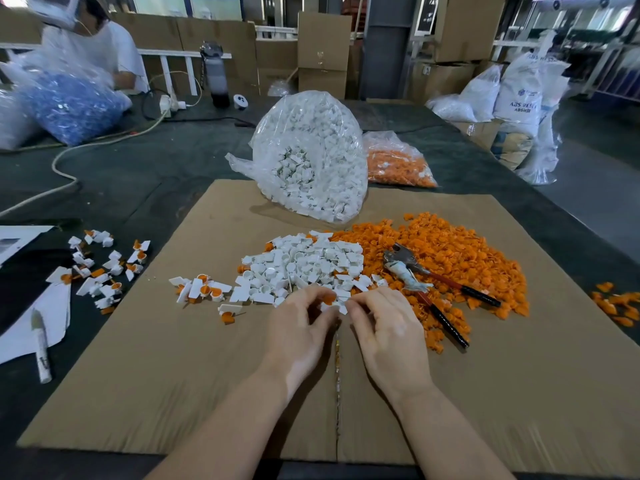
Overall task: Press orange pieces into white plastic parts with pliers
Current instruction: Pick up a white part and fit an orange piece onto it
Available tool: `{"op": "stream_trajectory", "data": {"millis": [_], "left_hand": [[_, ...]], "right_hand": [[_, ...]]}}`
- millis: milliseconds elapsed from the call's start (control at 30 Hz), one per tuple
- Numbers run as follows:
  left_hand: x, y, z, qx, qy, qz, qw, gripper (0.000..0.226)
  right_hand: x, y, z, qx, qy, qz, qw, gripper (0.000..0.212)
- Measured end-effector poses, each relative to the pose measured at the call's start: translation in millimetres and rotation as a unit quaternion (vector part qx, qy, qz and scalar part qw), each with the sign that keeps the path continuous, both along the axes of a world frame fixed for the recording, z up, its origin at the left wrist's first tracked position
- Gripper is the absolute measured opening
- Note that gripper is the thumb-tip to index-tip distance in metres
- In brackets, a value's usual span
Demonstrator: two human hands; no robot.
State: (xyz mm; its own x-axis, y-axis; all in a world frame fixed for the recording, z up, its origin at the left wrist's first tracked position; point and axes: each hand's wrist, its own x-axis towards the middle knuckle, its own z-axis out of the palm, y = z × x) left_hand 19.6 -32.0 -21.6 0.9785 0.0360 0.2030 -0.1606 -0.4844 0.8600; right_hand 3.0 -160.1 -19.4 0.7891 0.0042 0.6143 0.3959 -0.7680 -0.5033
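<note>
Orange pieces (pixel 450 258) lie heaped beside the white plastic parts (pixel 304 265) on the cardboard sheet (pixel 173 375), and nearest me the left hand (pixel 298 327) and right hand (pixel 384 327) pinch one white part with an orange piece between their fingertips. Pliers (pixel 429 282) lie untouched on the orange heap, a small batch of finished parts (pixel 100 268) sits to the left, and beyond, full bags of white parts (pixel 311 157) and orange pieces (pixel 398 164) suggest most work remains.

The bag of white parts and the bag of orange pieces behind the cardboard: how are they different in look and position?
The bag of white parts is bigger and rests partly on the cardboard, with its open mouth facing the person. The bag of orange pieces is smaller and lower, and it lies on the dark table behind the cardboard, to the right of the white one. Both bags are clear plastic and hold loose parts.
</note>
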Motion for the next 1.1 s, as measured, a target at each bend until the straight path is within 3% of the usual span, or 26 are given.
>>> {"op": "stream_trajectory", "data": {"millis": [367,600,733,867,1100], "left_hand": [[-4.7,46.9,-0.4,-0.003,-0.025,0.195,0.981,0.010],[6.6,60.9,-2.7,0.122,0.014,0.293,0.948,0.024],[2.8,53.2,-3.9,0.209,-0.026,0.242,0.947,0.014],[2.6,49.7,-1.8,0.286,-0.004,0.185,0.940,0.022],[5.4,49.6,-1.6,0.259,-0.039,0.154,0.953,0.013]], "right_hand": [[1.2,-0.3,-3.7,0.003,-0.015,-0.005,1.000,0.009],[3.8,-1.8,-6.2,-0.015,-0.038,-0.057,0.998,0.010],[4.4,-3.9,-6.3,-0.024,-0.028,-0.149,0.988,0.006],[4.2,-1.4,-4.5,-0.015,0.023,-0.215,0.976,0.018],[5.0,1.0,-7.5,-0.068,0.088,-0.202,0.973,0.019]]}}
